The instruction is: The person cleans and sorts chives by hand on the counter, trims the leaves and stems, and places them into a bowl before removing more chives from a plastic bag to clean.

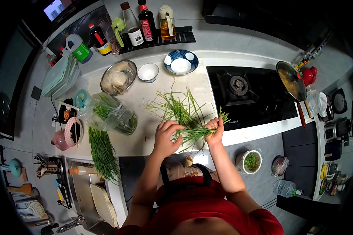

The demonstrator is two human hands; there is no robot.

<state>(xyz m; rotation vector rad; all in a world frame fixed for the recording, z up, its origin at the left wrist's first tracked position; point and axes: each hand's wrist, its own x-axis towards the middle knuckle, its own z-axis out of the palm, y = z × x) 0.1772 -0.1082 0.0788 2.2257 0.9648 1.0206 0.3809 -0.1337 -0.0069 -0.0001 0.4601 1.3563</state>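
Observation:
A small bunch of green chives (pixel 197 134) is gripped in my right hand (pixel 214 131), above the counter's front edge beside the stove. The pale stem ends stick out past the fist toward the stove, and the leaves point toward my left hand. My left hand (pixel 166 137) is at the leaf end, fingers curved and apart from the thumb; whether its fingertips touch the leaves is unclear. Behind both hands lies a loose, tangled heap of chives (pixel 180 109). Farther left, a neat bundle of long chives (pixel 102 150) hangs over the counter edge by the sink.
A clear plastic bag (pixel 119 117) with greens sits left of the heap. Behind are a metal bowl (pixel 106 87), a white bowl (pixel 148 73) and a blue patterned bowl (pixel 181 70). The gas stove (pixel 251 113) and a lidded pan (pixel 288 84) stand right. A bin (pixel 241 160) is on the floor.

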